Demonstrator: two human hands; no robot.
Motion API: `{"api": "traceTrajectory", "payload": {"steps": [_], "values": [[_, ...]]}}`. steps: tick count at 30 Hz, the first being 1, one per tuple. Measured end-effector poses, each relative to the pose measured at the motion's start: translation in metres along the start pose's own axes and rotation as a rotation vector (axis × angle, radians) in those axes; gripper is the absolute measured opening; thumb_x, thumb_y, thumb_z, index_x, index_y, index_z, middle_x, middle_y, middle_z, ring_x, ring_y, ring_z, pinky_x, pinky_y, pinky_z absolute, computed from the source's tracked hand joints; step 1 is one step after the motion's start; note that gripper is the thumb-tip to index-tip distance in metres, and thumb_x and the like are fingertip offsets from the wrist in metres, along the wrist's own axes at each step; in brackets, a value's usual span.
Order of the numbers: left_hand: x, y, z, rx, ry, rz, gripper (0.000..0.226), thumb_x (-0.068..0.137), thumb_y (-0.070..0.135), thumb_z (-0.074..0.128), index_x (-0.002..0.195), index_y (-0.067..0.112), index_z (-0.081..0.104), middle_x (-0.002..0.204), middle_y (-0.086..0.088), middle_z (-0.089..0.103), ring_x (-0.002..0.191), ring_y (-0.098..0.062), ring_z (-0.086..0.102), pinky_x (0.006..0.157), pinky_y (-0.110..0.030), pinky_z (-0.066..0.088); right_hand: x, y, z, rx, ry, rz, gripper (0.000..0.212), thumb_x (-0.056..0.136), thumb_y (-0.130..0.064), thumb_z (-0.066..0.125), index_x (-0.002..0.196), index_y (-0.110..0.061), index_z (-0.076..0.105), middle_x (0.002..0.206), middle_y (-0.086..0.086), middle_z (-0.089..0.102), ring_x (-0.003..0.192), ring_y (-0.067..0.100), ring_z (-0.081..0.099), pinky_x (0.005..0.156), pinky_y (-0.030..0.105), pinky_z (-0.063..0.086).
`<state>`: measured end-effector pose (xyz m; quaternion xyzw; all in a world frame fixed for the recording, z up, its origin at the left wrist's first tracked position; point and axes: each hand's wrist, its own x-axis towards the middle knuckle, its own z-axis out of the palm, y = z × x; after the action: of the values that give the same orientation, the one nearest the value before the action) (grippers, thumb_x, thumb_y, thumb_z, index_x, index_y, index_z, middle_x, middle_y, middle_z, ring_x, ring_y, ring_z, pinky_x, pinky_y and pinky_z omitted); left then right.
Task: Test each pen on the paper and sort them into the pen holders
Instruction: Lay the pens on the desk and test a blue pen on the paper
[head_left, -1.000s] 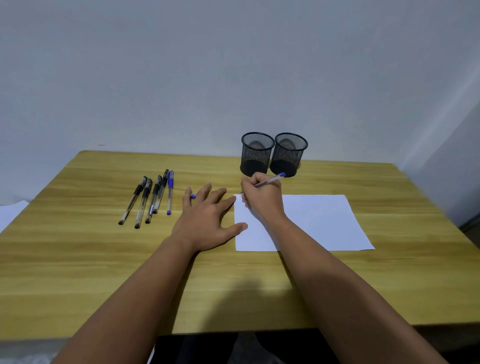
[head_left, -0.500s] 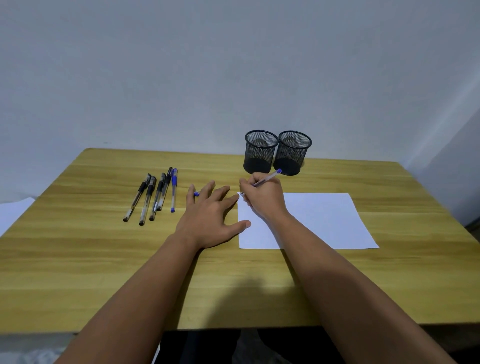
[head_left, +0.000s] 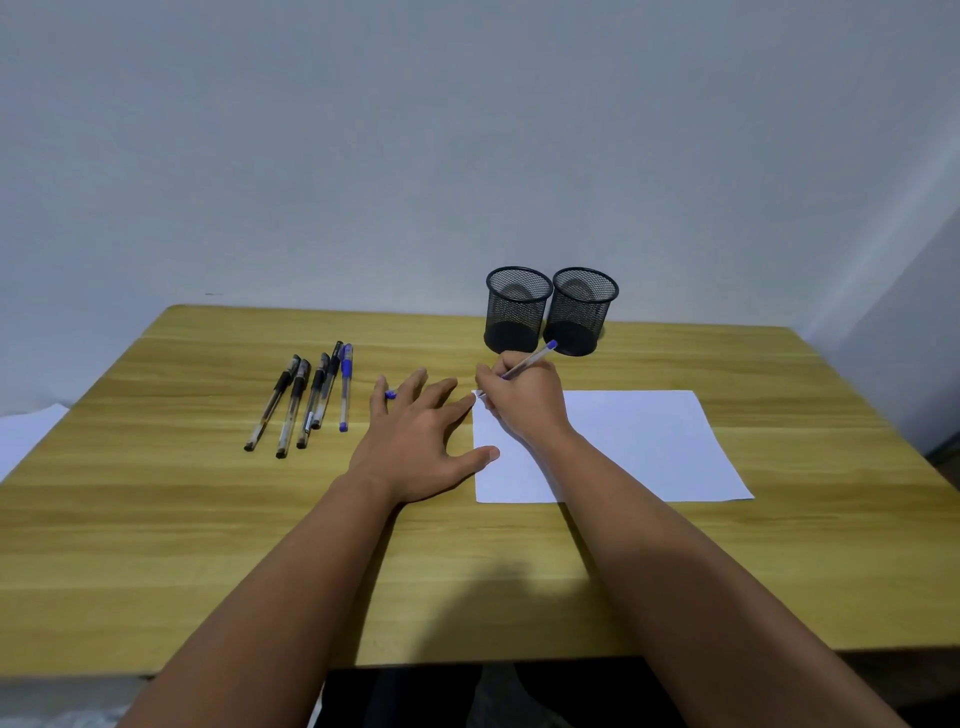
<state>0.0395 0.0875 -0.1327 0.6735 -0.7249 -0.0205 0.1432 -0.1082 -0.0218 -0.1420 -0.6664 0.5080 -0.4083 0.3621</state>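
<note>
Two black mesh pen holders (head_left: 519, 312) (head_left: 582, 312) stand side by side, touching, at the far edge of the wooden table (head_left: 208, 545). No pens show inside either holder.

Five pens lie in a loose row (head_left: 306, 400) on the left part of the table: four with black caps and one with a blue cap (head_left: 345, 387) at the right end of the row. A sixth pen, blue-ended (head_left: 530, 358), is pinched in the curled fingers of the right hand (head_left: 524, 400), its tip down at the far left corner of one white sheet of paper (head_left: 639, 447). The sheet lies near the holders, on their near side.

The left hand (head_left: 415, 441) rests flat on the table, fingers straight and spread, thumb tip touching the left edge of the paper. A small blue item (head_left: 390, 395), partly hidden behind the left fingers, cannot be identified.

A white sheet (head_left: 26, 431) shows beyond the table's left edge.

Compared with the frame half a second earlier, both hands keep the same posture and the pens and holders have not shifted.
</note>
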Motion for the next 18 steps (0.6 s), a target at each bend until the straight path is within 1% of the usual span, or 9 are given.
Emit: {"api": "traceTrajectory", "payload": {"steps": [2,3,6,9,13,15,18], "values": [[0.0005,0.0001,-0.0004,0.002,-0.003,0.000,0.087,0.081,0.089,0.032,0.154,0.043,0.037,0.165,0.009,0.030,0.157,-0.023,0.006,0.121,-0.063,-0.006,-0.0006,-0.0001,0.0003,-0.021,0.001,-0.014,0.036,0.090,-0.037,0.074,0.066,-0.012,0.064,0.055,0.004,0.067,0.058,0.031,0.070,0.059,0.055,0.061],[0.0003,0.0002,-0.0007,0.004,-0.005,-0.001,0.087,0.081,0.089,0.032,0.154,0.042,0.037,0.165,0.009,0.030,0.157,-0.022,0.006,0.122,-0.063,-0.006,-0.0009,-0.0005,0.0005,-0.029,0.009,-0.019,0.036,0.090,-0.037,0.074,0.066,-0.012,0.063,0.056,0.005,0.067,0.058,0.030,0.069,0.059,0.054,0.061],[0.0005,0.0004,-0.0006,0.010,-0.007,-0.001,0.088,0.081,0.090,0.030,0.154,0.042,0.037,0.165,0.010,0.029,0.157,-0.022,0.005,0.122,-0.063,-0.005,-0.0009,-0.0008,-0.0002,-0.009,0.030,-0.004,0.037,0.089,-0.036,0.072,0.067,-0.010,0.060,0.055,0.009,0.065,0.057,0.035,0.068,0.057,0.054,0.059],[0.0003,0.0003,-0.0007,0.016,-0.013,-0.002,0.088,0.080,0.090,0.029,0.154,0.043,0.036,0.166,0.010,0.028,0.157,-0.022,0.005,0.121,-0.063,-0.006,-0.0031,-0.0027,-0.0011,-0.017,0.032,-0.011,0.036,0.087,-0.036,0.071,0.064,-0.012,0.058,0.056,0.011,0.064,0.058,0.039,0.067,0.056,0.053,0.059],[0.0000,0.0008,-0.0010,0.015,-0.011,-0.004,0.088,0.080,0.090,0.031,0.153,0.042,0.038,0.165,0.010,0.029,0.157,-0.022,0.006,0.122,-0.063,-0.007,-0.0038,-0.0056,-0.0035,0.022,0.081,0.024,0.034,0.091,-0.025,0.070,0.064,-0.010,0.057,0.060,0.022,0.064,0.058,0.045,0.066,0.054,0.049,0.058],[0.0002,0.0010,-0.0008,0.016,-0.011,-0.002,0.087,0.081,0.090,0.031,0.153,0.042,0.038,0.165,0.010,0.029,0.157,-0.022,0.006,0.122,-0.063,-0.007,-0.0037,-0.0053,-0.0034,-0.021,0.079,0.010,0.033,0.092,-0.026,0.071,0.066,-0.008,0.060,0.060,0.019,0.065,0.059,0.042,0.067,0.056,0.049,0.059],[0.0006,0.0008,-0.0003,0.012,-0.011,-0.003,0.088,0.081,0.090,0.030,0.153,0.042,0.038,0.166,0.009,0.028,0.157,-0.022,0.006,0.121,-0.063,-0.007,-0.0048,-0.0066,-0.0031,-0.055,0.068,0.004,0.034,0.092,-0.027,0.071,0.063,-0.016,0.059,0.060,0.016,0.066,0.060,0.039,0.069,0.058,0.050,0.060]]}}
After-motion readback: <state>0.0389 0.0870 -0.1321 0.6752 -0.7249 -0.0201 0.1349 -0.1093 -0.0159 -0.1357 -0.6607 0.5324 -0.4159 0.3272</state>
